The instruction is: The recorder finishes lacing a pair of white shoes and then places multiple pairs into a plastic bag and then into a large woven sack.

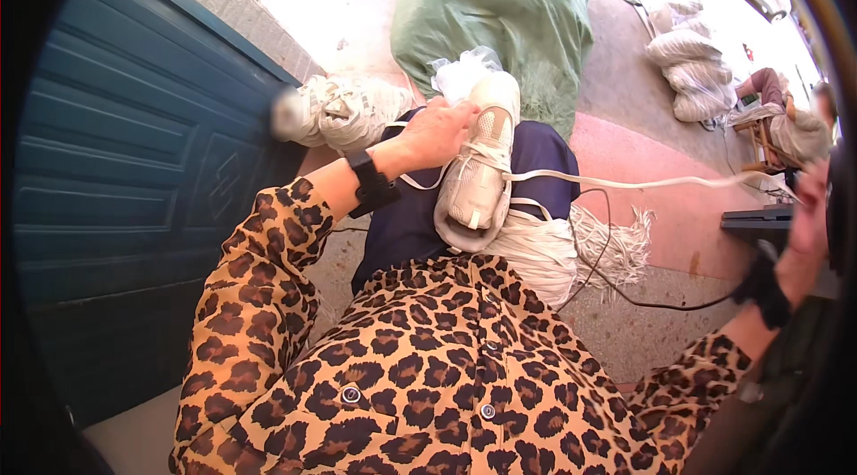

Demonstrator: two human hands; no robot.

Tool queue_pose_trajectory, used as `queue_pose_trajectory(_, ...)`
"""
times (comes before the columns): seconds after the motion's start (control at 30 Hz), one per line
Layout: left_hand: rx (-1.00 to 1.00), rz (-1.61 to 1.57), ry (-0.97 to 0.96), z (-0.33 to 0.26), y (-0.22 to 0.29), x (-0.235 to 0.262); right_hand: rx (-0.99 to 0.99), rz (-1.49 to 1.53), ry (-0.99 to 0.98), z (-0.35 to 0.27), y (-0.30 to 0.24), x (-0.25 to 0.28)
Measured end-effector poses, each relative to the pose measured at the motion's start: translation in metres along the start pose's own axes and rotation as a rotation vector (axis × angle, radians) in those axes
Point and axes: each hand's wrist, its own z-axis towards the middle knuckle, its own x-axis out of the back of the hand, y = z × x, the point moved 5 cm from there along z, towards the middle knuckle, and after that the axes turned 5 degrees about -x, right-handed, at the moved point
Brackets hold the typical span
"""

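Cream mesh sneaker point(478, 173) lay sole-up on the person's navy-clad lap, pinned there by the left hand point(435, 133), fingers curled over its upper. The right hand point(806, 212) drew the white flat lace point(625, 181) taut sideways; its finger grip was blurred, so I cannot tell.

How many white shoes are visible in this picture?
2. One white shoe lies on the lap, held by the left hand. The other shoe lies beside the blue door. More may be hidden.
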Motion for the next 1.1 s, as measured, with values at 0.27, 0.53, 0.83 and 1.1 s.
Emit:
queue_pose_trajectory(0.27,0.001,0.072,-0.075,-0.021,0.007,0.008,-0.127,-1.188,-0.797,-0.167,0.286,-0.269)
queue_pose_trajectory(0.53,-0.144,0.219,0.005,-0.034,0.015,0.017,0.009,-1.331,-0.89,-0.175,0.323,-0.275)
queue_pose_trajectory(0.83,-0.18,0.374,0.062,-0.038,0.024,0.009,0.254,-1.428,-0.788,-0.18,0.324,-0.29)
queue_pose_trajectory(1.1,0.289,0.116,0.16,-0.045,-0.024,0.03,-0.441,0.127,-0.885,-0.097,0.127,-0.243)
